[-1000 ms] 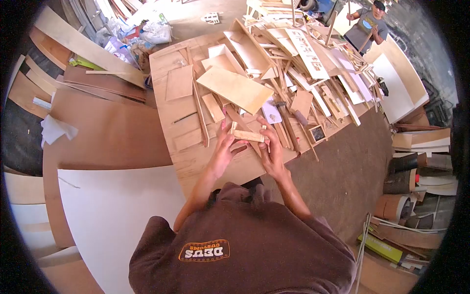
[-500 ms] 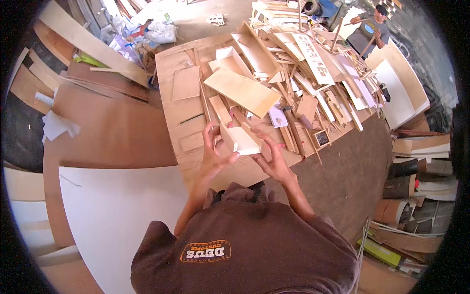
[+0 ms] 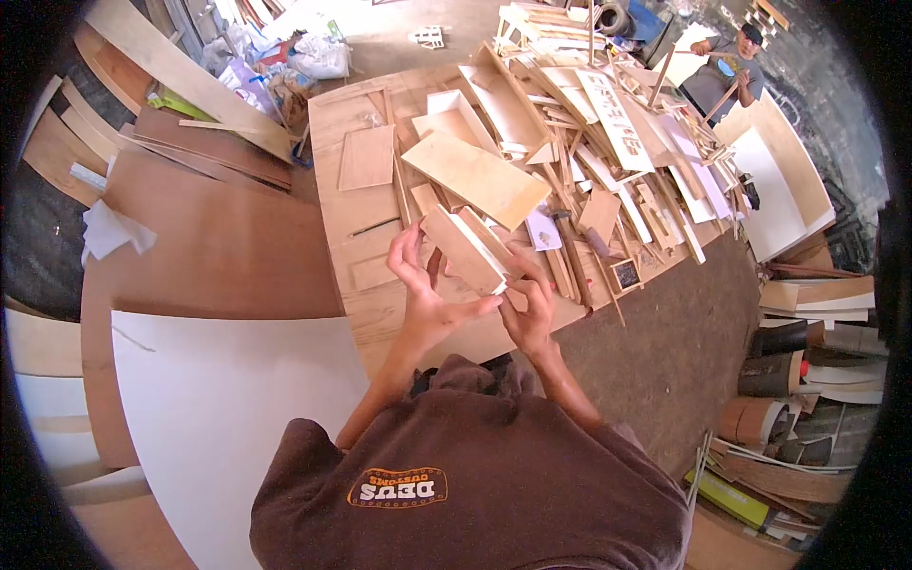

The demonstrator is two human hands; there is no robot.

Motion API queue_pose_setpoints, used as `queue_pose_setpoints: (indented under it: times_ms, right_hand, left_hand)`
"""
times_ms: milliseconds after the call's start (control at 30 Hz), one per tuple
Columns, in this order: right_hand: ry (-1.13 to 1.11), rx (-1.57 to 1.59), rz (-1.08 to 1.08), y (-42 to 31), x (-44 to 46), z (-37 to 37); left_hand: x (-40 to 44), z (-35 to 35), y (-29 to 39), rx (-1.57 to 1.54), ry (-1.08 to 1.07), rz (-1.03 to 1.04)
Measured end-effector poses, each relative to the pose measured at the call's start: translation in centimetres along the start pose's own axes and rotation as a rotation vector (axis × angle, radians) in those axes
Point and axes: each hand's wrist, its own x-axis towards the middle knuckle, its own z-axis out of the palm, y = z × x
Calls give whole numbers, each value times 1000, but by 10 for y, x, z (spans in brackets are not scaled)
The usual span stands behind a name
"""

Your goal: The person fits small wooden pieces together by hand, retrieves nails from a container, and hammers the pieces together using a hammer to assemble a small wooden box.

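A small wooden piece with raised sides (image 3: 462, 252) is held above the near part of the wooden worktable (image 3: 380, 328). My left hand (image 3: 425, 294) grips it from the left, with the thumb at its lower end. On the right, my right hand (image 3: 527, 304) has its fingers closed on the same piece. The piece is tilted, and one long side faces the camera. Just beyond it lies a rectangular plywood board (image 3: 475, 179). A pencil-like stick (image 3: 372, 227) rests on the table left of the hands.
Open wooden boxes (image 3: 454, 122), a hammer (image 3: 568, 228) and many wood strips cover the table's far and right parts. A large white sheet (image 3: 237, 408) is at the left. Another person (image 3: 727, 76) stands at the back right holding sticks.
The wooden piece has been turned and tilted between my hands, so that its long side now shows instead of its open inside. Both hands still hold it.
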Motion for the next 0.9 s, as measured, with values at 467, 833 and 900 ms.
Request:
queue_pose_setpoints:
  times_ms: [467,833,900]
  right_hand:
    - [-185,219,187,-17,19,-14]
    - [-292,622,444,-30,46,-36]
    - [-374,436,310,-35,49,-31]
  left_hand:
    - [-3,-15,-8,388,-63,544]
    - [-7,-25,17,510,-190,395]
    - [-10,-24,10,449,-209,392]
